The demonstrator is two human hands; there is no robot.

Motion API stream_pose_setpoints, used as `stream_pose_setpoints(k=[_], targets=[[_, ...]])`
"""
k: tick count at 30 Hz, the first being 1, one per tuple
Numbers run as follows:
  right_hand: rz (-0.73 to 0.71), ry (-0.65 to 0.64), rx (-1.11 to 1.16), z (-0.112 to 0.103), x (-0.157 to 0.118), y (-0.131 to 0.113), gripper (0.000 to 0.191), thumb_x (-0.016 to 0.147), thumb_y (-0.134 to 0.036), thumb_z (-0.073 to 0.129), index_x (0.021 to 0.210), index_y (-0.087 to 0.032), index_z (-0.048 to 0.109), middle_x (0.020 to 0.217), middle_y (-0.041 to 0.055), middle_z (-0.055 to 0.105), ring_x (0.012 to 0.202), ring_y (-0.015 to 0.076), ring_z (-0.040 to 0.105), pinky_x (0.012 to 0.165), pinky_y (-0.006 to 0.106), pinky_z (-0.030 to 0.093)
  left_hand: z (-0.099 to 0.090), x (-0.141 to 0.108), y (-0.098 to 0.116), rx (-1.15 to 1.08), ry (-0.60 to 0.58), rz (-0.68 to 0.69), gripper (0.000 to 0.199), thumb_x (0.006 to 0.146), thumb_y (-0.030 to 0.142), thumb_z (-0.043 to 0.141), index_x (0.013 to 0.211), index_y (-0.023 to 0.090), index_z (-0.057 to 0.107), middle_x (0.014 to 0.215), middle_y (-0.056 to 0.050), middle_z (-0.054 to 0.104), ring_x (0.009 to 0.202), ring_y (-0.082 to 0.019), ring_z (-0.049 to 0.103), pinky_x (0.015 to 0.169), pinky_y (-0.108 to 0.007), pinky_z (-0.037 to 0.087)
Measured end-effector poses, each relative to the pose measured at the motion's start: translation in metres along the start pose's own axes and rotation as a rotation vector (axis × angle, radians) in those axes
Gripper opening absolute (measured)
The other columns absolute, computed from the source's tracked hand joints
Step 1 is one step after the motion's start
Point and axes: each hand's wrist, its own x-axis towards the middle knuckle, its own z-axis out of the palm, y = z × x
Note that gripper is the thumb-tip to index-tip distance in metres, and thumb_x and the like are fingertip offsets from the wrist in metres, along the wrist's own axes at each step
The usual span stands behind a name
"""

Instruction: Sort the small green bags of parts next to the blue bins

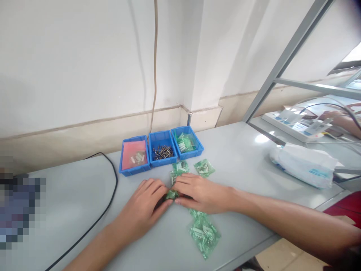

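Both hands meet over the grey table, pinching a small green plastic bag (pixel 172 194) between them. My left hand (pixel 148 205) has its thumb and fingers closed on the bag's left side. Opposite it, my right hand (pixel 201 192) grips the right side, and the fingers cover much of the bag. Just beyond the hands lie a green bag with pale pieces (pixel 180 166) and, to its right, another such bag (pixel 204 168). Nearer the front edge rests a larger green bag (pixel 205 235) with white plugs showing through.
Three blue bins stand by the wall: one with pink material (pixel 132 150) and a clear packet, one with screws (pixel 163 152), one with green bags (pixel 186 143). A black cable (pixel 114 180) crosses the left side. A white packet (pixel 306 165) lies right, near a metal frame (pixel 290 49).
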Motion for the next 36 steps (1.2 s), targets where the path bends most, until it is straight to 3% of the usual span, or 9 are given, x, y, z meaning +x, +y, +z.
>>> stream_pose_setpoints(k=[36], targets=[[0.003, -0.007, 0.014, 0.0011, -0.002, 0.0014, 0.02, 0.114, -0.033, 0.052, 0.109, -0.016, 0.063, 0.099, 0.0077, 0.063, 0.094, 0.0235, 0.056, 0.092, 0.038, 0.049, -0.0012, -0.0005, -0.0014, -0.006, -0.017, -0.004, 0.017, 0.112, 0.032, 0.053, 0.101, 0.021, 0.06, 0.103, -0.006, 0.065, 0.095, -0.025, 0.057, 0.088, -0.039, 0.046]])
